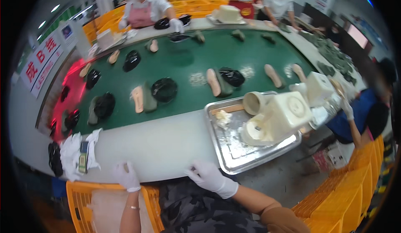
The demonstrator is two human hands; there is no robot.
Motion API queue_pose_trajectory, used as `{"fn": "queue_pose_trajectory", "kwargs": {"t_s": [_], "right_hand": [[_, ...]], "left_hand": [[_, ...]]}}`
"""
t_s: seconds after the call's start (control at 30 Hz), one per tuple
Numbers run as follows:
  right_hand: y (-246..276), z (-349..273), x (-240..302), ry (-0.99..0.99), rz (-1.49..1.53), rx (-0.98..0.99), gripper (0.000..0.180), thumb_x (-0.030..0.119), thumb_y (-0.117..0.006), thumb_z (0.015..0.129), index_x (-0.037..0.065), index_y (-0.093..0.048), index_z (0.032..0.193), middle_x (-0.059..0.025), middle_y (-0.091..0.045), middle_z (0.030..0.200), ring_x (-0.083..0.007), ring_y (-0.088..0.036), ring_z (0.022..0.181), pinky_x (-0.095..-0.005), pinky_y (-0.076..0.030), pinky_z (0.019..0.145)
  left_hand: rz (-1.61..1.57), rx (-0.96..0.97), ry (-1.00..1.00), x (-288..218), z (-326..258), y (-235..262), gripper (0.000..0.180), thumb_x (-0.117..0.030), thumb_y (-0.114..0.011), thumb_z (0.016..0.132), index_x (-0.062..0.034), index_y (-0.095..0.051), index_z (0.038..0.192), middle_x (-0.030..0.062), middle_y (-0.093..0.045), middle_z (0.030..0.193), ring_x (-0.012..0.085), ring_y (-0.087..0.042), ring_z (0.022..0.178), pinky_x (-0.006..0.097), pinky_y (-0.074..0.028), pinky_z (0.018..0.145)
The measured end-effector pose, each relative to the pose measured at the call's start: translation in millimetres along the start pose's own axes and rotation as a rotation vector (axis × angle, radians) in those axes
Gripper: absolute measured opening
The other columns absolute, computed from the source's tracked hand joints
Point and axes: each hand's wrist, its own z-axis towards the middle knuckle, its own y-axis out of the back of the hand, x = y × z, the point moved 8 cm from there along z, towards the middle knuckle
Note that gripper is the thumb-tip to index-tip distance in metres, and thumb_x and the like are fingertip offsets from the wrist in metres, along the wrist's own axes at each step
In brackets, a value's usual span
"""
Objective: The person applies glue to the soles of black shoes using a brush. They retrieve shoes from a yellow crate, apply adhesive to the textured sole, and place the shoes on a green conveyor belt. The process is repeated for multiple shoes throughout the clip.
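Observation:
My left hand (127,176), in a white glove, hovers by the front edge of the white worktop (163,143), above an orange crate (75,195). Its fingers are loosely bent and apart, with nothing in them. Further right, my right hand (212,179), also gloved, rests near the same edge, fingers half curled and nothing visible between them. A metal tray (227,160) next to it holds a cream plastic container (288,114), a cream cup (252,103) and a whitish lump (223,119). White cloths (72,153) and a small dark green box (83,158) lie left of my left hand.
Beyond the worktop, a green conveyor belt (188,95) carries pinkish insoles (138,99), dark green shoe uppers (149,99) and shiny black bundles (164,89). Red light falls on its left end. Co-workers stand across and at right. Orange crates (346,191) line the lower right.

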Motion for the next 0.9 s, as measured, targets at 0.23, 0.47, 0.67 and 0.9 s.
{"fn": "queue_pose_trajectory", "kwargs": {"t_s": [0.23,0.47,0.67,0.9], "right_hand": [[-73.3,21.9,-31.1,-0.082,0.15,0.158,0.013,0.012,-0.058,0.082,0.002,-0.054,0.075,-0.0123,-0.05,0.065,-0.0265,-0.048,0.058,-0.0353,-0.041,0.055],[-91.4,0.3,-54.3,-0.132,0.064,0.377,0.029,0.02,-0.059,0.086,-0.005,-0.053,0.1,-0.0155,-0.054,0.091,-0.0241,-0.05,0.082,-0.0348,-0.042,0.071],[-85.8,-1.1,56.6,0.485,-0.08,0.403,0.062,0.031,-0.07,0.078,-0.002,-0.046,0.124,-0.0214,-0.051,0.121,-0.0332,-0.049,0.111,-0.04,-0.04,0.096],[-98.9,-14.1,86.4,0.901,-0.837,0.273,0.056,0.03,-0.063,0.08,-0.001,-0.046,0.123,-0.0208,-0.049,0.121,-0.0297,-0.048,0.11,-0.0394,-0.039,0.093]], "left_hand": [[-0.079,-0.124,0.001,12.0,-2.6,1.4,0.02,-0.019,-0.068,0.071,-0.0071,-0.062,0.086,0.0134,-0.059,0.09,0.0316,-0.053,0.089,0.041,-0.042,0.08],[0.141,-0.132,0.115,22.7,-23.7,18.1,0.026,-0.031,-0.058,0.073,-0.0079,-0.058,0.084,0.0116,-0.053,0.095,0.0296,-0.048,0.095,0.043,-0.037,0.081],[0.009,0.087,0.095,21.2,-21.0,-0.2,0.044,-0.034,-0.06,0.073,-0.0039,-0.054,0.105,0.0145,-0.053,0.104,0.031,-0.046,0.103,0.042,-0.037,0.09],[-0.231,-0.204,0.138,113.0,-116.6,225.5,0.036,-0.022,-0.061,0.07,-0.0023,-0.056,0.1,0.0192,-0.058,0.097,0.0325,-0.054,0.091,0.042,-0.042,0.078]]}}
